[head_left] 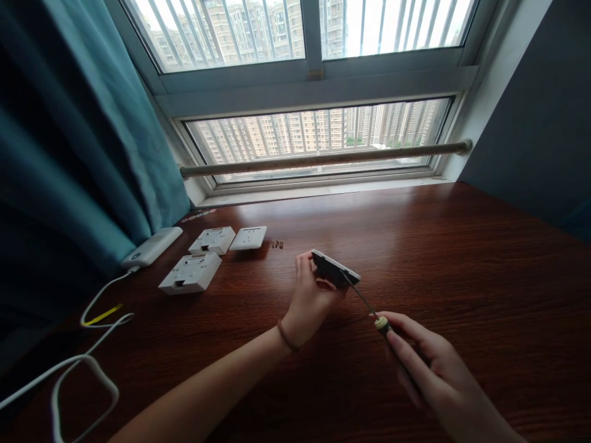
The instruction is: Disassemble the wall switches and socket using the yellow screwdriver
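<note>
My left hand (pixel 310 301) grips a wall socket panel (pixel 333 271) by its edge, tilted so that its black back faces me. In my right hand (pixel 427 363) is a screwdriver (pixel 382 326) with a dark handle and a pale yellow collar. Its thin shaft reaches up to the back of the panel; whether the tip sits in a screw is too small to tell. Left of my hands another white socket panel (pixel 249 238) lies face up, with several small screws (pixel 277 245) beside it.
Two white mounting boxes (pixel 190 274) (pixel 212 240) stand on the dark wooden table (pixel 438 258). Farther left are a white power strip (pixel 153 247), its looping white cable (pixel 87 360) and a yellow strip (pixel 104 314). Behind the table are a barred window and a blue curtain (pixel 106 135).
</note>
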A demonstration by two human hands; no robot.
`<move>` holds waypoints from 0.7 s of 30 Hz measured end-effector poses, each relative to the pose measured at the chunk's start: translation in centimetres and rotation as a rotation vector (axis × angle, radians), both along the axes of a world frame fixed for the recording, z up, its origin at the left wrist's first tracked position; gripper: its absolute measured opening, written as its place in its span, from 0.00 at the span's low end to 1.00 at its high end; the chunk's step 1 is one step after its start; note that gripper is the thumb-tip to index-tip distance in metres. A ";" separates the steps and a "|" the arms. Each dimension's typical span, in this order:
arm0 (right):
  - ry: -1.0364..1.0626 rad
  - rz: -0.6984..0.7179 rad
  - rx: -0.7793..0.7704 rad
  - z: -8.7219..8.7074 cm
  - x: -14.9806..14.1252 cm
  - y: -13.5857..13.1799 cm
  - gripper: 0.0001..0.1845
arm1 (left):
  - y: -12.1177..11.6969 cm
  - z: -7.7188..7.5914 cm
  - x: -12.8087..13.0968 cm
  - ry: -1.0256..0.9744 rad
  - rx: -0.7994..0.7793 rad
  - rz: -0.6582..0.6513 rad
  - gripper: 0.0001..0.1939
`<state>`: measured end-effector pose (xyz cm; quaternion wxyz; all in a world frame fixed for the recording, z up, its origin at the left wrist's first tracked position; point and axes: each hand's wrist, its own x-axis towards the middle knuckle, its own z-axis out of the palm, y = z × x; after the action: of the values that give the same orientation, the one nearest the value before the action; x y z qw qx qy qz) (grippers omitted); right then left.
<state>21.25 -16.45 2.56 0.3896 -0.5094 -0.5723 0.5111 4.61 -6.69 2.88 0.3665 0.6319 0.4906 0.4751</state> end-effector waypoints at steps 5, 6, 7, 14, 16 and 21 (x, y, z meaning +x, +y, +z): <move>-0.197 -0.279 0.279 -1.1 -1.1 0.1 0.29 | -1.3 0.9 0.7 -0.457 -0.302 -0.195 0.29; -0.250 -0.316 0.338 -0.9 -1.3 0.3 0.32 | -1.6 1.0 0.7 -0.510 -0.320 -0.231 0.30; -0.290 -0.327 0.381 -0.7 -1.4 0.5 0.34 | -1.9 1.0 0.8 -0.561 -0.346 -0.277 0.30; -0.420 -0.289 0.630 0.8 -0.1 3.9 0.06 | -1.7 0.4 1.2 -1.034 -0.612 -0.454 0.21; -0.452 -0.233 0.703 0.7 0.7 5.0 0.06 | -1.0 0.0 1.2 -1.099 -0.674 -0.490 0.16; -0.491 -0.112 0.854 -0.3 2.1 7.5 0.04 | 0.8 -0.7 0.6 -1.081 -0.786 -0.575 0.09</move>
<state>23.37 -8.91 2.25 0.4443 -0.4395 -0.7772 0.0741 5.23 -5.89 2.23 0.8680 0.2342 0.1901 0.3944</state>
